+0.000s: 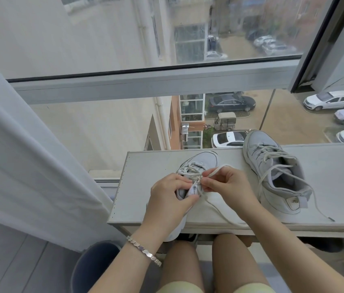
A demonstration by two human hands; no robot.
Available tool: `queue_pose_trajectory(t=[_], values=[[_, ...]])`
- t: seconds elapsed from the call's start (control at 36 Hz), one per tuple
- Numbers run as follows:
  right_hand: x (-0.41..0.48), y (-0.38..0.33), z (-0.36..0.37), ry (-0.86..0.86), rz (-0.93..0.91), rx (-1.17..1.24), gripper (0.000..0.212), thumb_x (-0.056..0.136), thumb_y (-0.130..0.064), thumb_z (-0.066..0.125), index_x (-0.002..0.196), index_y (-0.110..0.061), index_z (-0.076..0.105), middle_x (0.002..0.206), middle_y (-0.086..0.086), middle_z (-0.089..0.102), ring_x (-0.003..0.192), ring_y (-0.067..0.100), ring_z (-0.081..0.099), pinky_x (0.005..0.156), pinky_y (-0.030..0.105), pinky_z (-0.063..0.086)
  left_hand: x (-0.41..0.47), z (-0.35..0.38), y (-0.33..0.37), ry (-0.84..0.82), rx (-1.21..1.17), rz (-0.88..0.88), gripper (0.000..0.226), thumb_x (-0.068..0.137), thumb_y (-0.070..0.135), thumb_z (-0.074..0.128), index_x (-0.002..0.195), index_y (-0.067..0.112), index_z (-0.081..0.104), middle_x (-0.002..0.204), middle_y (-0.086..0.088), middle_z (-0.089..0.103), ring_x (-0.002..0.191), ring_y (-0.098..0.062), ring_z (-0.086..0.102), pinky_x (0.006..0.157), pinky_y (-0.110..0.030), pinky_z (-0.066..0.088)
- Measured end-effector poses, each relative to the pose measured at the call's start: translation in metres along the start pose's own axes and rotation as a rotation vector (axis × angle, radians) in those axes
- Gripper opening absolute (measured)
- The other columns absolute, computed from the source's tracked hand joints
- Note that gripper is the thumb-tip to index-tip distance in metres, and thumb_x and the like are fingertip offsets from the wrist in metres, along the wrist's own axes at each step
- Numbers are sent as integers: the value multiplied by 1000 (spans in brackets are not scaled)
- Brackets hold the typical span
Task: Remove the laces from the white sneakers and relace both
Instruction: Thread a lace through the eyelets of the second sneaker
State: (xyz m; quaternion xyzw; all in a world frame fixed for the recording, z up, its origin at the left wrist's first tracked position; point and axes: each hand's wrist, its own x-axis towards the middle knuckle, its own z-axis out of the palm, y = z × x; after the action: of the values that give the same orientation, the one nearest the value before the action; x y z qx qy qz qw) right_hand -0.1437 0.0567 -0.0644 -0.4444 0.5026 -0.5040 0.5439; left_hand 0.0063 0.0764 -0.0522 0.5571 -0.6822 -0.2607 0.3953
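Note:
Two white sneakers stand on a pale sill board (145,166). The near sneaker (202,161) points away from me, its heel hidden under my hands. My left hand (167,199) grips its collar and tongue from the left side. My right hand (228,187) pinches a loop of its white lace (215,169) just above the upper eyelets. A loose lace end (219,210) trails toward me across the board. The second sneaker (276,172) sits to the right, laced, with slack lace ends hanging over its side.
A large window (167,85) rises just behind the board. A white curtain (29,155) hangs at the left. A dark round bin (95,265) stands on the floor below left. My knees are under the board's front edge.

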Motion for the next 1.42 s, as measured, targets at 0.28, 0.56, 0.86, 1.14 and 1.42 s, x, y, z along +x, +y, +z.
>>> queue_pose_trajectory(t=[0.28, 0.56, 0.86, 1.14, 1.42], values=[[-1, 2, 4, -30, 6, 30, 20, 76, 16, 64, 67, -2, 62, 61, 2, 64, 52, 9, 63, 56, 19, 54, 0, -1, -3, -31, 10, -32, 23, 66, 13, 82, 88, 16, 76, 86, 25, 59, 89, 8, 57, 74, 1, 37], [3, 0, -5, -135, 86, 42, 18, 77, 16, 61, 72, -2, 63, 62, 4, 67, 53, 11, 65, 56, 19, 54, 0, -2, -1, -50, 5, -38, 24, 66, 13, 82, 89, 17, 76, 86, 26, 59, 89, 8, 57, 74, 0, 38], [5, -10, -3, -134, 417, 113, 11, 79, 7, 66, 81, -2, 61, 59, 6, 65, 50, 10, 63, 50, 17, 53, 0, -2, -1, -70, -8, -60, 25, 66, 9, 82, 90, 13, 76, 89, 22, 60, 91, 2, 57, 77, -2, 40], [-7, 3, 17, 110, 309, 181, 13, 76, -4, 74, 65, -7, 66, 52, 1, 63, 48, 6, 58, 53, 16, 53, 0, -2, 0, -63, 21, -55, 25, 67, 9, 81, 91, 12, 75, 88, 21, 59, 94, -5, 58, 81, -8, 42], [-21, 18, 28, 265, -22, -74, 17, 78, -12, 72, 61, -13, 70, 62, 3, 68, 67, 23, 67, 69, 37, 56, 0, -1, 2, -47, 27, -49, 26, 67, 8, 81, 92, 13, 75, 87, 21, 58, 95, -6, 58, 83, -11, 43]])
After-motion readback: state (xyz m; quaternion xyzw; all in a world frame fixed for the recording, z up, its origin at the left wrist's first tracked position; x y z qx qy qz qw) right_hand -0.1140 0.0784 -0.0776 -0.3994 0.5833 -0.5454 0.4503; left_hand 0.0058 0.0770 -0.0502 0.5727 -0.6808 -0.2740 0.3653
